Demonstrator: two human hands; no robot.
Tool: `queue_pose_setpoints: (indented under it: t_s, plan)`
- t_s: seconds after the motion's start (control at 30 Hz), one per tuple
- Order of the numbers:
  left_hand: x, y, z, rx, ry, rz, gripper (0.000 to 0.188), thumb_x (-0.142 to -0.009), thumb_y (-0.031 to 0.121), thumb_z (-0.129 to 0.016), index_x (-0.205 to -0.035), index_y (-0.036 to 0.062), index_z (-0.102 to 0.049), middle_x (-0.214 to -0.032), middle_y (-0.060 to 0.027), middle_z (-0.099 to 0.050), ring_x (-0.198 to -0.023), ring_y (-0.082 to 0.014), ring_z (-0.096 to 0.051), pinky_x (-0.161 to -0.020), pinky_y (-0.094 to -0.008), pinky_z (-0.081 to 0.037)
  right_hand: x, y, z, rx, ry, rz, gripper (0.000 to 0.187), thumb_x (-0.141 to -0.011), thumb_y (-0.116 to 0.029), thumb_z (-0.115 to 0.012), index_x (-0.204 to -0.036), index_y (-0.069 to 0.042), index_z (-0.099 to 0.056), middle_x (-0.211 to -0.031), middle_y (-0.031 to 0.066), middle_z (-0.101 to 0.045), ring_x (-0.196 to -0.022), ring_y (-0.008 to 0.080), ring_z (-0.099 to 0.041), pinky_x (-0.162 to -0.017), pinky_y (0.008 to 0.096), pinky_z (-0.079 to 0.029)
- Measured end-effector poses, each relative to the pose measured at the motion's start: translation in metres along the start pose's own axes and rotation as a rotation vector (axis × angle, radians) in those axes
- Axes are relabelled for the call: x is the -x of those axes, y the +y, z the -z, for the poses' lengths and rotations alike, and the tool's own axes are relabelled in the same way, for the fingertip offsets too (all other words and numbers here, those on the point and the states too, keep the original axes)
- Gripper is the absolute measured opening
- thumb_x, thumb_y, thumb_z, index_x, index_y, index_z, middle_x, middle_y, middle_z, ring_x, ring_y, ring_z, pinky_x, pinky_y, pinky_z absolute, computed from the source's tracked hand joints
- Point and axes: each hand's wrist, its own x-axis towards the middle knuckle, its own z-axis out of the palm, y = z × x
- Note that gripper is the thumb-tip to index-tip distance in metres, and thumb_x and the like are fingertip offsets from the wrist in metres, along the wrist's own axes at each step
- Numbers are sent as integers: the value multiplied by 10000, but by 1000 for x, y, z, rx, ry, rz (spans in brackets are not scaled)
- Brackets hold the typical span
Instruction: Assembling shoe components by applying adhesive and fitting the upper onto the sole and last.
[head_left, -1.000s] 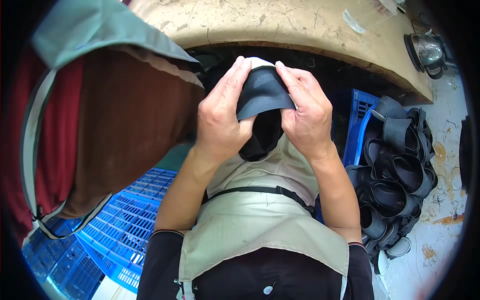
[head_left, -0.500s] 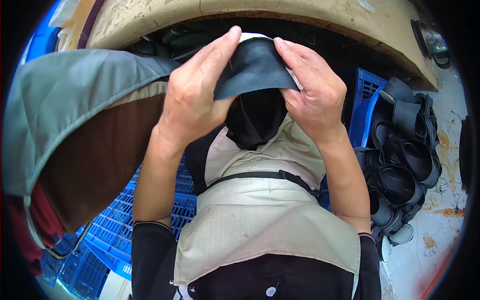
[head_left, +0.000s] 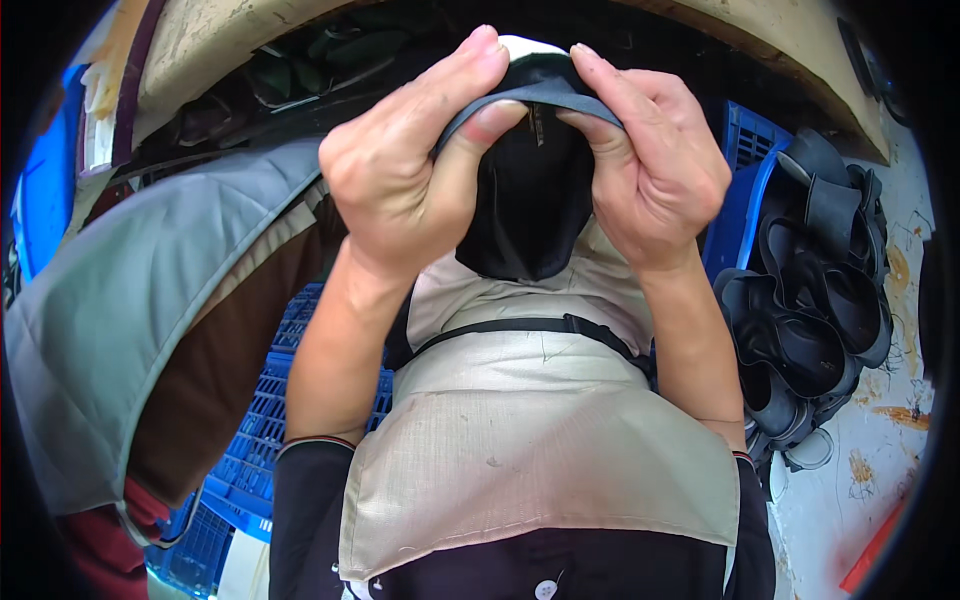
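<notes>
While raised before chest, black rubber piece (head_left: 530, 190) spans both hands. Left: grey garment (head_left: 130, 330) over blue crate (head_left: 250, 450). Left hand (head_left: 400, 180) pinches rim, thumb under, stretching it open. Right hand (head_left: 650, 170) clamps opposite rim, countering pull. Right: pile of black rubber pieces (head_left: 810, 300) beside crate, within reach.

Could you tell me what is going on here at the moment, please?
A person is holding a black, flexible rubber-like piece up in front of their chest with both bare hands. The left hand and the right hand pinch its upper edge between thumbs and fingers, so the piece hangs down between them. A beige apron covers the person's front. To the right lies a pile of similar black pieces, and blue plastic crates sit lower left.
</notes>
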Motion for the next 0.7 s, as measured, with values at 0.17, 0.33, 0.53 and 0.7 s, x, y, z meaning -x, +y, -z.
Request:
queue_pose_setpoints:
  t_s: [0.17, 0.33, 0.53, 0.7]
  plan:
    - [1, 23, -8, 171, 150, 172, 239, -755, -106, -760, -988, -54, -767, -1049, -182, -776, -986, -272, -766, -892, -302, -605, -8, -17, 24, -48, -57, -125, 252, -811, -42, -819, -1059, -5, -792, -872, 83, -670, -668, 140, -528, -599, 229, -437]
    - [0, 55, -5, 387, 148, 374, 201, -757, -98, -732, -953, -68, -762, -1047, -198, -772, -999, -301, -758, -953, -349, -591, -14, -27, 60, -135, -214, -199, 232, -795, -109, -857, -998, -15, -796, -823, 70, -653, -637, 134, -496, -573, 237, -407]
    - [-3, 101, 29, 614, -91, 488, 87, -770, 21, -794, -842, -13, -758, -1038, -207, -771, -1080, -333, -738, -930, -339, -597, -25, -42, 98, -783, -455, -459, 224, -749, -168, -908, -853, -9, -789, -766, 59, -645, -613, 142, -492, -563, 264, -396]
    - [-12, 107, 39, 553, -240, 518, 126, -765, 95, -825, -833, 7, -766, -1125, -237, -747, -1170, -364, -695, -991, -368, -571, -29, -40, 104, -992, -544, -682, 148, -777, -86, -879, -876, -16, -795, -772, 50, -633, -588, 127, -476, -550, 252, -383]
